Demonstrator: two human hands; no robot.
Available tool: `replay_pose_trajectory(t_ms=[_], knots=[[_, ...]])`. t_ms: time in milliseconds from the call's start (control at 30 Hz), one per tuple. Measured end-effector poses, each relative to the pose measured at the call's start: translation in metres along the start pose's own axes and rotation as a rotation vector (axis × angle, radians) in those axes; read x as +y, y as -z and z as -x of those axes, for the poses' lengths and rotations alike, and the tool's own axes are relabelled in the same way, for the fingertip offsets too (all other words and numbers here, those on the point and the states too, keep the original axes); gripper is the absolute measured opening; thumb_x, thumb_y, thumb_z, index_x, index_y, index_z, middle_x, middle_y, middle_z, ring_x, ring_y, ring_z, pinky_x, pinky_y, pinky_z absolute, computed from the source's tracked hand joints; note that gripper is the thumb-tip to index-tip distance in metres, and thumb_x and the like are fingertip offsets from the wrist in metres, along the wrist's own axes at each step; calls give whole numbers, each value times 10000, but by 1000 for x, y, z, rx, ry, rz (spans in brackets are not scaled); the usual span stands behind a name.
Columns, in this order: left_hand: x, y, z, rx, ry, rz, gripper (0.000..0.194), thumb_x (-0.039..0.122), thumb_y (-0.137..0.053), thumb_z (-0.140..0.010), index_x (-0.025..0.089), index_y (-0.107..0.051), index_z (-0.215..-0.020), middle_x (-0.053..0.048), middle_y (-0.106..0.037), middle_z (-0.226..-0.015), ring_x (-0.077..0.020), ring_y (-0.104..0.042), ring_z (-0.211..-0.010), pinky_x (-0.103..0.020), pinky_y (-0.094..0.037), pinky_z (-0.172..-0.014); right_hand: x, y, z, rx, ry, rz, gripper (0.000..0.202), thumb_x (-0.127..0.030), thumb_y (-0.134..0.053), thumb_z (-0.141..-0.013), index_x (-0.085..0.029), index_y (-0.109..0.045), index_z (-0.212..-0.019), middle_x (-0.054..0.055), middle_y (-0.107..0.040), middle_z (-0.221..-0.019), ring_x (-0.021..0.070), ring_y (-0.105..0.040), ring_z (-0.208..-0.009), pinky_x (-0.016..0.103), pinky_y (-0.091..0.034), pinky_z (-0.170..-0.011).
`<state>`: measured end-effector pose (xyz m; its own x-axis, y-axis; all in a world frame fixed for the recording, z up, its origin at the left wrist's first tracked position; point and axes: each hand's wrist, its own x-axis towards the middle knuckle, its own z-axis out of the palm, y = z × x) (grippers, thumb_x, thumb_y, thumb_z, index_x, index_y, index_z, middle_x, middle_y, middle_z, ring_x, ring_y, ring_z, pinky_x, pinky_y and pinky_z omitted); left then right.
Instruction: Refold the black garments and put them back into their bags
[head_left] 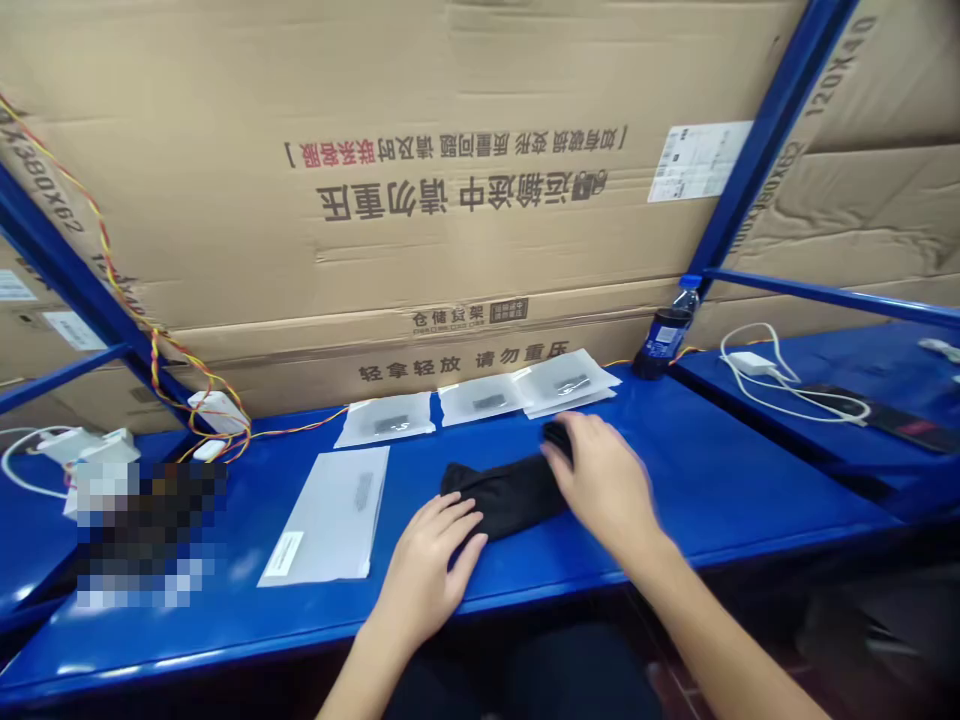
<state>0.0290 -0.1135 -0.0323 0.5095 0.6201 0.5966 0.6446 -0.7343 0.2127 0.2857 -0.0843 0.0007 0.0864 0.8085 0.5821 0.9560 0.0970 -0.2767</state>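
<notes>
A folded piece of black fabric (514, 494) lies lengthwise on the blue metal shelf top (667, 470); what kind of garment or cloth it is does not show. My left hand (431, 555) rests on its left end with the fingers stretched out. At the other end, my right hand (604, 480) pinches a turned-up edge of the fabric between thumb and fingers. Left of the fabric is a flat frosted plastic zip bag (337, 505) with a white label.
Behind my hands lie several frosted bags, including a left one (386, 418), a middle one (484, 398) and a right one (566, 382). A dark drink bottle (664, 335) stands at the back right. Cables and white adapters (219, 411) sit left. Large cardboard (465, 250) backs the shelf.
</notes>
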Motion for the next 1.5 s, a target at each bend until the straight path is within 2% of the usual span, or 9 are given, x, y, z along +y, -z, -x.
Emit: replay_pose_trajectory(t_ms=[167,333,500,600,733,900,1067,1300,1500], knots=[[-3,-1,2,25,25,37,245,250,-578,-1040,218,-768,-1192,-91,-796,-1205,-308,-714,-1227,-541,-610,-1052,-48,-19,39,-49,136,-64,436,-504,-449,-1071,-175,-695,-1220,154,-752,-1102,320,-663,-1010,426,-514,-839],[1,5,7,58,34,-6,249,245,-560,-1049,212,-771,-1177,-102,-785,-1228,-319,-685,-1268,-554,-609,-1052,-6,-12,34,61,-127,-11,438,-508,-456,-1049,-155,-710,-1102,164,-740,-1042,337,-651,-963,442,-504,-830],[3,14,18,59,13,-58,291,233,-538,-1058,239,-741,-1266,-97,-762,-1286,-316,-675,-1278,-547,-617,-1041,29,-17,39,-185,-262,-21,405,-625,-578,-910,-251,-565,-756,107,-666,-806,308,-637,-789,396,-477,-665],[3,14,22,18,21,-71,296,259,-535,-1062,241,-740,-1275,-92,-760,-1294,-316,-682,-1263,-513,-645,-995,32,-15,35,-226,-342,-241,379,-600,-574,-888,-281,-462,-716,28,-611,-681,246,-603,-663,350,-452,-607],[6,12,21,-64,15,-97,315,299,-541,-1065,224,-723,-1312,-91,-758,-1305,-330,-696,-1229,-544,-643,-981,10,0,22,-11,-403,-345,238,-501,-626,-865,-274,-560,-887,30,-680,-781,236,-616,-671,349,-470,-624],[10,14,19,-110,40,-62,317,297,-573,-1052,210,-710,-1325,-98,-753,-1315,-321,-687,-1249,-554,-619,-1024,-54,-1,37,245,44,-318,182,-258,-534,-1006,-226,-661,-1133,127,-727,-1071,305,-663,-995,451,-536,-868],[12,15,25,-20,76,63,342,127,-479,-1032,213,-744,-1231,-81,-803,-1172,-254,-713,-1229,-457,-603,-1077,-96,-26,70,43,448,-419,265,-160,-498,-1039,-196,-708,-1196,110,-756,-1054,259,-704,-930,416,-609,-814],[-7,41,34,297,289,-223,229,229,-571,-1017,236,-746,-1165,-84,-797,-1064,-273,-747,-1028,-439,-630,-942,-76,-24,56,47,420,-421,458,-300,-606,-1018,-194,-584,-1463,158,-700,-1355,352,-609,-1328,573,-549,-1080],[-46,65,28,47,549,-619,417,478,-652,-965,143,-724,-1203,-198,-751,-1165,-373,-753,-1000,-446,-640,-817,-58,-27,56,-317,506,-267,807,-592,-615,-977,-200,-373,-1639,151,-461,-1634,388,-381,-1539,691,-376,-1207]])
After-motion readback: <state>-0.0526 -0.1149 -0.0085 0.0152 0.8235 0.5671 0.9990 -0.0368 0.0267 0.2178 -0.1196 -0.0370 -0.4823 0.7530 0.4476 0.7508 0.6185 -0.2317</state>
